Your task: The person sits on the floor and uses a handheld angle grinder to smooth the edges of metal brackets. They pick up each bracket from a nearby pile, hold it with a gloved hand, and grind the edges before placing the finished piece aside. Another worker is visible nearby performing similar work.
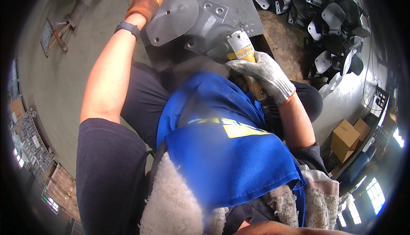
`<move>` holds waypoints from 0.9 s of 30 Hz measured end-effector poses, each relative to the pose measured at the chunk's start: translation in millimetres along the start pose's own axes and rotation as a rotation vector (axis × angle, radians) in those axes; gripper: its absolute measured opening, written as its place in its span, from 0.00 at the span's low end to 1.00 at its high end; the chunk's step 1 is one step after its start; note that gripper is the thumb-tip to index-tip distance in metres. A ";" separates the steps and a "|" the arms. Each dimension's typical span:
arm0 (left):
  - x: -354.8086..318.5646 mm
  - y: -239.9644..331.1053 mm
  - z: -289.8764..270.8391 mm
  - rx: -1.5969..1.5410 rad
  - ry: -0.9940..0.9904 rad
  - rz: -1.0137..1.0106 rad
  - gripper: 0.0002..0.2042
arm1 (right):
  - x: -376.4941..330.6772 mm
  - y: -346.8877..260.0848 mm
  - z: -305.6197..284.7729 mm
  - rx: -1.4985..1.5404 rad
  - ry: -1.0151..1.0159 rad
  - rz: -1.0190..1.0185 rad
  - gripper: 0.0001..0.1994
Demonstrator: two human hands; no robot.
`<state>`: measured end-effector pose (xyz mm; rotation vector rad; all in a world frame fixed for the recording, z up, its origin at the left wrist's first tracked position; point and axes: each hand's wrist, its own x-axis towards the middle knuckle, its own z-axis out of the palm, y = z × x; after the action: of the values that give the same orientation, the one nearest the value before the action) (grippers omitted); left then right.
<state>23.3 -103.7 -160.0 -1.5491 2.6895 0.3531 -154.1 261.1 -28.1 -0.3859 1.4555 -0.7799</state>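
Note:
My right hand (267, 72), in a pale knitted glove, is wrapped round a yellow and grey angle grinder (241, 47). The grinder's disc, partly blurred, lies against or just over a grey steel bracket (174, 16) with a rounded plate, drilled holes and a smaller two-holed flange. At the bracket's far left edge my left hand (146, 2), in an orange-brown glove, is closed on its rim. The bracket rests on a dark metal work plate (243, 11) in front of my knees. Whether the disc touches the metal I cannot tell.
Many similar steel brackets (333, 17) are heaped at the far right. A small wooden stand (57, 36) is on the floor at the far left. Cardboard boxes (345, 140) stand at the right, a wire cage (32, 145) at the left. A blue apron (205, 102) covers my lap.

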 end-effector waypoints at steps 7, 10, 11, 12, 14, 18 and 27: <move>0.4 0.5 -3.6 0.069 -0.016 0.020 0.20 | 4.4 -9.4 5.8 -0.142 0.034 0.031 0.19; -1.8 0.0 -2.5 0.070 0.001 0.029 0.20 | 0.3 -7.5 -0.3 -0.102 0.029 0.015 0.19; -4.4 3.0 -6.6 0.084 -0.008 0.039 0.20 | -0.1 -6.9 -2.8 -0.091 0.034 0.021 0.19; -6.0 5.9 -9.8 0.099 -0.018 0.049 0.20 | 0.0 -6.8 -4.3 -0.080 0.039 0.028 0.19; -0.3 -0.7 -5.0 0.063 -0.048 0.015 0.20 | 3.0 -14.0 -1.2 -0.127 0.027 -0.038 0.19; -6.5 11.2 -17.2 0.141 -0.110 0.057 0.22 | 15.6 3.6 -11.4 -0.344 -0.006 -0.458 0.18; -4.1 9.8 -16.6 0.159 -0.124 0.057 0.22 | 23.0 0.5 -17.8 -0.324 -0.034 -0.521 0.18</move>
<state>18.6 -98.8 -141.4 -1.3646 2.5998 0.2229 -172.8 249.7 -47.3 -1.0503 1.4678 -0.9397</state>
